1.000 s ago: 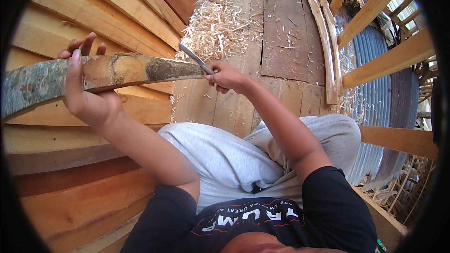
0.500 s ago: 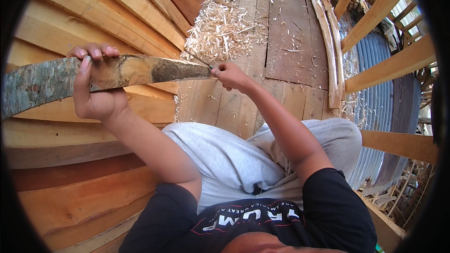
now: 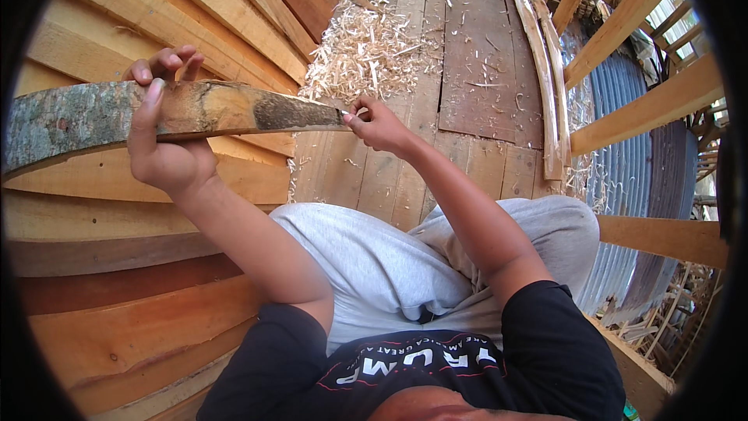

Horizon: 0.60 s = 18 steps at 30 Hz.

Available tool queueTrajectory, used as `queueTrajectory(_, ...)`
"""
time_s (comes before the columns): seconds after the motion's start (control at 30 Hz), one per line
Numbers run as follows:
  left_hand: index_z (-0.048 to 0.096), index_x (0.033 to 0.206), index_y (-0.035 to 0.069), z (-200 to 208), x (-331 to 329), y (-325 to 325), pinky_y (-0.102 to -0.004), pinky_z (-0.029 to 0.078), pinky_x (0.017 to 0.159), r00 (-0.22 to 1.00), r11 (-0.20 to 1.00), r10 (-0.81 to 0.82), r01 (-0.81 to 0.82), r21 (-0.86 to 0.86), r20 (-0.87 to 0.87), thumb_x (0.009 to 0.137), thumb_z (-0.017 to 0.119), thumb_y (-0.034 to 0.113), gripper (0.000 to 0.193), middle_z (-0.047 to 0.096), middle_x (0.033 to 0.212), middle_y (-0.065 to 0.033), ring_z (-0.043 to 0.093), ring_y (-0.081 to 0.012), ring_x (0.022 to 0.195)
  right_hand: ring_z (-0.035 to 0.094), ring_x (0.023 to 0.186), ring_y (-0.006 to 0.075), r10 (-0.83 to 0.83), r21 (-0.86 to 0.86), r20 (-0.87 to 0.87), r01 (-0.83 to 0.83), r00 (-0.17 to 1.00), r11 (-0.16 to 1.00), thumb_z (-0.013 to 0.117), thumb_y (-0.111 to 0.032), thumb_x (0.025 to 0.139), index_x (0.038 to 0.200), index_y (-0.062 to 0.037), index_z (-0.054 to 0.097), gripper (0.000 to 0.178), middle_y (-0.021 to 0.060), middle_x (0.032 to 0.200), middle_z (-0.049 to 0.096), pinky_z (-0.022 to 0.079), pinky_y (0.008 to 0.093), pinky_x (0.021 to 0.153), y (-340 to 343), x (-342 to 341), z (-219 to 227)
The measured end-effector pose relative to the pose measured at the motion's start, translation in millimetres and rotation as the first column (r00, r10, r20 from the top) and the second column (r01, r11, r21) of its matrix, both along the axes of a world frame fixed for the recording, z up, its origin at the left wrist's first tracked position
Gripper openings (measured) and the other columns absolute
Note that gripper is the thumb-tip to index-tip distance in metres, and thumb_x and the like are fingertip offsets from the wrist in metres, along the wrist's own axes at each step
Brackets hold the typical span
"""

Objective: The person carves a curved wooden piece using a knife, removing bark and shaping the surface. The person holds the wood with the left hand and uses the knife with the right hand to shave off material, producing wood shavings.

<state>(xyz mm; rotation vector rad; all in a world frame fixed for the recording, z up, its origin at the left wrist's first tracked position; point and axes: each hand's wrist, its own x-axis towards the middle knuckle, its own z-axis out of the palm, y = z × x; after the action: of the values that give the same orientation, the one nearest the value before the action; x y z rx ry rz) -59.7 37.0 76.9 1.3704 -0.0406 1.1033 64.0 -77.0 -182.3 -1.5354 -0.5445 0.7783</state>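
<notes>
Grey bark covers the left part of the curved timber (image 3: 70,121), which I watch from afar. My left hand (image 3: 167,125) wraps it loosely, thumb across the bark, fingertips lifted beyond the far edge. At its narrow right end, my right hand (image 3: 379,126) is closed around a tool (image 3: 341,114), nearly hidden.

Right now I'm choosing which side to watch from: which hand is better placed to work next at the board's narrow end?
Probably the right: the right hand is curled at the narrow end of the board, while the left hand is farther back, thumb across its face.
</notes>
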Motion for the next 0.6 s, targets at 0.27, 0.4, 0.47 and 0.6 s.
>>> queueTrajectory(0.27,0.046,0.096,0.007,-8.2,1.9,14.8,-0.0331,0.037,0.073,0.982,0.984,-0.169,0.173,-0.052,0.082,0.079,0.055,0.01,0.019,0.043,0.074,-0.0049,0.043,-0.016,0.069,0.056,0.06,0.0256,-0.032,-0.419,-0.241,-0.074,0.97,0.905,0.033,-0.044,0.099,0.09,0.0033,0.058,0.053,0.016,0.072,0.058,0.044,0.0397,0.053,-4.0,-3.8,-11.5)
queueTrajectory(0.4,0.045,0.094,0.008,-10.4,7.9,10.4,-0.0329,0.036,0.072,0.988,0.988,-0.13,0.136,-0.068,0.084,0.076,0.056,0.011,0.021,0.041,0.072,-0.0039,0.041,-0.0148,0.067,0.063,0.072,0.0399,0.002,-0.408,0.125,0.049,0.992,0.912,0.032,-0.032,0.097,0.086,0.0094,0.059,0.051,0.027,0.076,0.062,0.049,0.0489,0.066,-3.7,-11.6,-17.9)
queueTrajectory(0.47,0.045,0.095,0.007,-10.0,9.2,9.2,-0.0337,0.036,0.072,0.988,0.99,-0.131,0.136,-0.049,0.08,0.073,0.056,0.011,0.024,0.041,0.071,-0.0042,0.041,-0.0151,0.067,0.06,0.065,0.0435,-0.049,-0.251,0.348,0.144,0.936,0.957,0.029,-0.03,0.097,0.076,0.0103,0.058,0.054,0.0292,0.07,0.06,0.049,0.0509,0.066,1.4,-20.0,3.5)
queueTrajectory(0.6,0.044,0.096,0.005,-7.0,2.8,2.3,-0.0344,0.036,0.073,0.988,0.99,-0.137,0.139,-0.024,0.068,0.067,0.055,0.009,0.031,0.041,0.071,-0.0053,0.041,-0.0163,0.067,0.059,0.071,0.0515,-0.181,-0.097,0.391,0.237,0.902,0.967,0.03,-0.029,0.097,0.066,0.0101,0.059,0.057,0.035,0.071,0.058,0.047,0.0531,0.076,7.3,-46.4,93.8)
